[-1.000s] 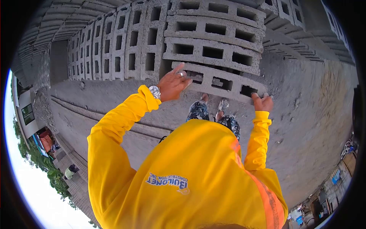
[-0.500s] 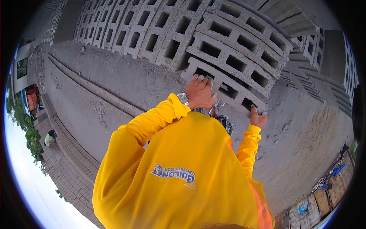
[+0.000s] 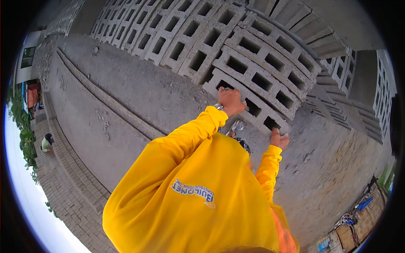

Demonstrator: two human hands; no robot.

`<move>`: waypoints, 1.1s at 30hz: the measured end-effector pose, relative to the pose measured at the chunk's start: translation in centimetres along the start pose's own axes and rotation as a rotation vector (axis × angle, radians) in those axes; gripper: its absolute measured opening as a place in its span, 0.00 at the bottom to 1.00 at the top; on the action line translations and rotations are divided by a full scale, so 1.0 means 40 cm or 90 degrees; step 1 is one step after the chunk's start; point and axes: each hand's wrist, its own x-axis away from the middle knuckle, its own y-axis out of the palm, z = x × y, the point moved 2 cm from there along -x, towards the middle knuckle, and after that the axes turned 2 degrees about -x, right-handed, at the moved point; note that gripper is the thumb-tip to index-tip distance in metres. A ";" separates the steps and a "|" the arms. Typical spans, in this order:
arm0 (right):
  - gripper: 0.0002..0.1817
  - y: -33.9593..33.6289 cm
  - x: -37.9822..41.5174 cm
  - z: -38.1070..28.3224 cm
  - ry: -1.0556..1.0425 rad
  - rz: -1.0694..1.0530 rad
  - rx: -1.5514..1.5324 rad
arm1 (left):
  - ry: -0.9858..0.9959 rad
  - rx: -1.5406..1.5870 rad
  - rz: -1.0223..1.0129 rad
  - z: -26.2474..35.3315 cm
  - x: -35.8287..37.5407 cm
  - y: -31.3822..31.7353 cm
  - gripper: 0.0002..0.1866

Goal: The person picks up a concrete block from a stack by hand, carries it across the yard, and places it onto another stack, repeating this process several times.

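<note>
A grey hollow concrete block [image 3: 262,118] stands at the near end of a row of similar blocks, its holes facing me. My left hand [image 3: 231,101] is closed on its left part, with fingers at the left hole and a watch [image 3: 218,106] on the wrist. At the block's right end, my right hand [image 3: 279,139] grips the edge, fingertips at the right hole. A narrow dark gap separates this block from the neighbouring block [image 3: 249,75]. The fingertips inside the holes are hidden.
More hollow blocks [image 3: 182,37] stand in a long row to the upper left. Further stacks [image 3: 382,95] are at the right. A concrete strip [image 3: 105,103] crosses the dusty ground. A person [image 3: 46,143] is at far left, and a bicycle [image 3: 346,219] at lower right.
My view has shifted slightly, and the blocks appear a little lower. My left wrist has turned, so the watch shows edge-on. Both hands stay on the same block.
</note>
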 end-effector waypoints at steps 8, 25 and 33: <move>0.31 0.033 -0.033 -0.049 0.026 -0.112 0.004 | -0.021 -0.007 -0.006 -0.022 -0.022 -0.037 0.26; 0.47 -0.102 -0.075 -0.034 -0.162 -0.392 -0.145 | 0.077 -0.042 0.014 -0.060 0.000 -0.062 0.43; 0.29 -0.065 -0.140 0.399 0.108 -0.458 -0.116 | -0.099 0.580 0.465 -0.161 0.244 -0.085 0.20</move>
